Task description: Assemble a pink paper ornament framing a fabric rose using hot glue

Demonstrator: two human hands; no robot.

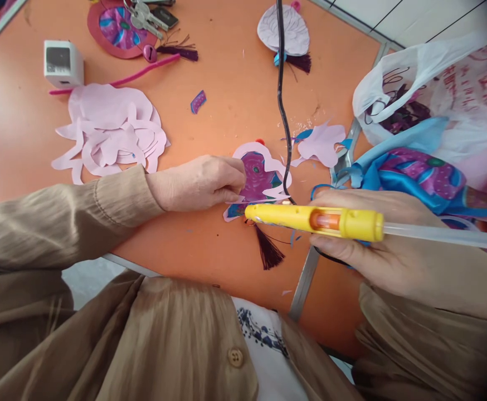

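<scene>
My right hand (398, 267) is wrapped round a yellow hot glue gun (285, 216), and a clear glue stick (436, 233) sticks out of its back end. The gun's tip points left, over the lower part of a patterned purple-and-blue fabric piece (256, 172). A pink paper cut-out (246, 149) lies on that piece and frames it. My left hand (201, 181) has its fingers closed in a pinch at the left edge of the paper; the fingertips are partly hidden. A dark tassel (268, 248) hangs from the piece's lower edge, below the gun's tip.
A black cord (282, 83) runs down across the orange table (222, 67). Pink paper cut-outs (110, 106) and a white cube charger (63, 64) lie left. Keys (145, 19) rest on a round ornament (95, 33). A plastic bag (439, 89) and patterned fabric (423, 172) are right.
</scene>
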